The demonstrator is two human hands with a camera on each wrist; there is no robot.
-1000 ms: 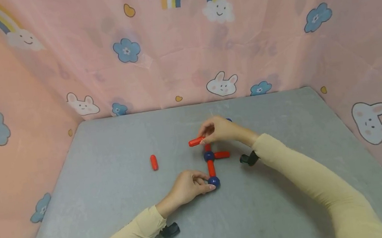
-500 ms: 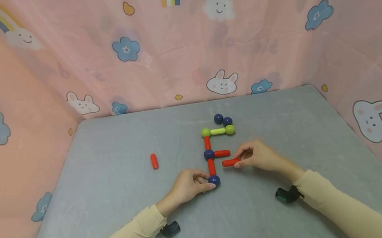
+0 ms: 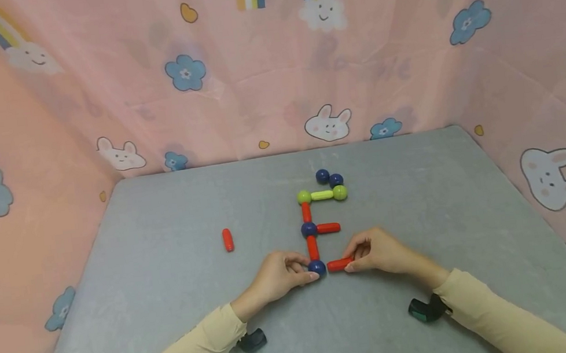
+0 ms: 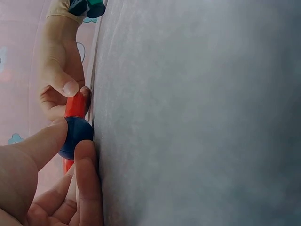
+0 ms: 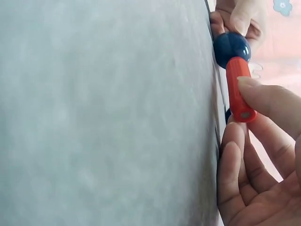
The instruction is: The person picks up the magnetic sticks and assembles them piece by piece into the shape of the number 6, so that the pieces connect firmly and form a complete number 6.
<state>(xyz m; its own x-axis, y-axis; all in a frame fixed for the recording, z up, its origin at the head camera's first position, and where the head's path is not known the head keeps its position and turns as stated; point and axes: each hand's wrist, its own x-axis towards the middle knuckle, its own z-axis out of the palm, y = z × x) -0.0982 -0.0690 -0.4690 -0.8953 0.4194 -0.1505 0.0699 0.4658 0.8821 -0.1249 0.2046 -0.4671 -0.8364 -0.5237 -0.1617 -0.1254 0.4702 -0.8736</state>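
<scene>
Sleeves (image 3: 192, 350) of pale yellow reach in over a gray tabletop (image 3: 161, 213), one from each side, with a small black camera (image 3: 252, 341) at each wrist. The left hand (image 3: 280, 277) pinches a glossy near blue ball (image 3: 316, 267) between thumb and fingers (image 4: 88, 181), which are parted by just the ball's width. The right hand (image 3: 379, 251) pinches a held red stick (image 3: 338, 265) the same way, its thumb and fingers drawn in to the stick's thickness; the stick lies level, its tip aimed at the near blue ball and right beside it, though whether they touch is hard to tell. From that ball a lower red stick (image 3: 313, 249) runs away from the viewer to a middle blue ball (image 3: 309, 229), where a side red stick (image 3: 328, 228) points right. An upper red stick (image 3: 306, 213) continues to a corner green ball (image 3: 304, 197), and a green stick (image 3: 322, 195) leads right from there to an end green ball (image 3: 339, 192). Two spare blue balls (image 3: 322, 176) sit close together just behind it. A loose red stick (image 3: 228, 240) lies well off to the left. Behind hangs a pink curtain (image 3: 244, 111) printed with rainbows, bunnies, and blue flowers.
</scene>
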